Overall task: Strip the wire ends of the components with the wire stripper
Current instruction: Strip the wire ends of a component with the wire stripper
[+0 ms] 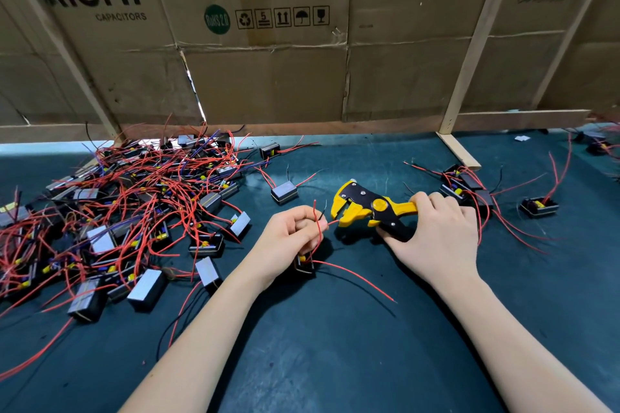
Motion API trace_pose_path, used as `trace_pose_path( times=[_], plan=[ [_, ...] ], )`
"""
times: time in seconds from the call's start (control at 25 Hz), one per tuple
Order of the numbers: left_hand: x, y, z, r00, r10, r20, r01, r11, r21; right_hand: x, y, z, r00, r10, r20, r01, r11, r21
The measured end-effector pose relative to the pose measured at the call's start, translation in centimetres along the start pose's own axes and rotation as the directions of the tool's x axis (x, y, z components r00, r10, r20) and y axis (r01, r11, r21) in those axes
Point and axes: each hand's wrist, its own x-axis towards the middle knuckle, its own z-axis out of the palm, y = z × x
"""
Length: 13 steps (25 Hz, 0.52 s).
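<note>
My right hand [436, 235] grips the handles of a yellow and black wire stripper [364, 209], its jaws pointing left. My left hand [288, 238] pinches the red and black wires of one small black component [304, 265] that hangs just below the fingers. One red wire end [332, 222] reaches from my left fingers into the stripper's jaws. Another long red wire [355, 277] trails from the component across the mat to the right.
A big tangled pile of components [117, 218] with red wires covers the left of the dark green mat [335, 345]. A smaller group of components [469, 188] lies right of the stripper. One lone component [284, 193] sits behind my left hand. A cardboard wall [302, 60] with wooden posts [459, 151] closes the back.
</note>
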Motion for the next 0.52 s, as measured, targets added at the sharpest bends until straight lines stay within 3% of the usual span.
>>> trace_pose_path(
  times=[0.24, 0.52],
  plan=[
    [0.11, -0.24, -0.03, 0.999, 0.019, -0.037, -0.018, 1.0, 0.005, -0.12, -0.09, -0.12, 0.998, -0.065, 0.013, 0.064, 0.997, 0.034],
    [0.21, -0.69, -0.23, 0.998, 0.032, -0.05, -0.028, 0.996, 0.079, -0.19, -0.31, -0.21, 0.999, -0.007, 0.039, 0.004, 0.998, 0.06]
  ],
)
